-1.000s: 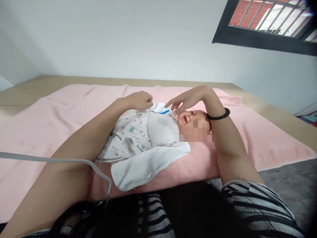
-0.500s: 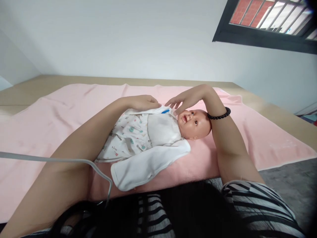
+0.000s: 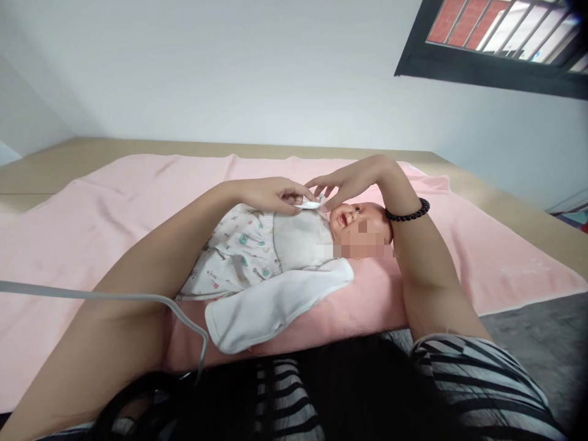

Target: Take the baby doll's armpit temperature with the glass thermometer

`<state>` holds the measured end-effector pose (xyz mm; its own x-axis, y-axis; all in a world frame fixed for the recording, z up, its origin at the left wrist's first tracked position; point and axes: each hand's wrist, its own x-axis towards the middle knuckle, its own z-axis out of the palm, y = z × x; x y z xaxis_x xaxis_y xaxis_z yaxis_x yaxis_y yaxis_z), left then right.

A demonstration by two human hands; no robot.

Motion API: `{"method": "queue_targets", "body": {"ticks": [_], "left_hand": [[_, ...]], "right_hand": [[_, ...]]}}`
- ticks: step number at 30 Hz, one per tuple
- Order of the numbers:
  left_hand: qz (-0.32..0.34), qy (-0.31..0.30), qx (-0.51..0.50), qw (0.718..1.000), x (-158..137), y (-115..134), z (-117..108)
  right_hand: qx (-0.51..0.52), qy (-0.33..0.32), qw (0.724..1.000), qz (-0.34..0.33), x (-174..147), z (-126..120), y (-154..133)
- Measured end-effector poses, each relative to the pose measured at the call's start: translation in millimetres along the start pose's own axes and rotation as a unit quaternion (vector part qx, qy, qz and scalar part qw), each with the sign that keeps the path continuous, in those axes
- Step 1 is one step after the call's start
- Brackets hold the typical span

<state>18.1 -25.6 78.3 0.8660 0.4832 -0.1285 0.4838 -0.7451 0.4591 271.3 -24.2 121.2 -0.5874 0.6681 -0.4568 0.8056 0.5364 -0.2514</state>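
A baby doll (image 3: 301, 236) lies on its back, its head to the right, with a white top and printed white shorts (image 3: 245, 239). The top's white front flap (image 3: 275, 309) is spread open towards me. My left hand (image 3: 285, 195) is over the doll's far side, thumb and fingers closed on a slim white thermometer-like stick (image 3: 310, 205). Close to its tip, my right hand (image 3: 342, 187) arches over the doll's far shoulder, fingers apart and reaching down by the collar. Whether its fingertips touch the cloth is hard to tell.
A pink blanket (image 3: 496, 257) covers much of the wooden table (image 3: 92, 147). A grey cable (image 3: 92, 293) crosses the lower left, in front of my left arm. Behind the table rises a white wall (image 3: 229, 73) with a barred window (image 3: 496, 30).
My left hand has shifted slightly right and closed on the slim white stick. The blue strip seen earlier beside it no longer shows. My right hand has hardly moved.
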Motion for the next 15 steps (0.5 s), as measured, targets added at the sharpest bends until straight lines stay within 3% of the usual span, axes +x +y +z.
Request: {"method": "queue_targets", "body": {"ticks": [3, 7, 11, 15], "left_hand": [[0.03, -0.028, -0.015, 0.999, 0, 3, 2], [0.01, -0.007, 0.017, 1.0, 0, 7, 2], [-0.094, 0.004, 0.089, 0.992, -9, 16, -7], [-0.192, -0.054, 0.155, 0.968, -27, 28, -18]], "right_hand": [[-0.008, -0.022, 0.999, -0.028, 0, -1, -1], [-0.024, -0.064, 0.996, -0.056, 0, -1, -3], [-0.017, -0.056, 0.995, -0.076, 0, -1, -4], [-0.025, -0.029, 0.996, -0.08, -1, -2, -2]]}}
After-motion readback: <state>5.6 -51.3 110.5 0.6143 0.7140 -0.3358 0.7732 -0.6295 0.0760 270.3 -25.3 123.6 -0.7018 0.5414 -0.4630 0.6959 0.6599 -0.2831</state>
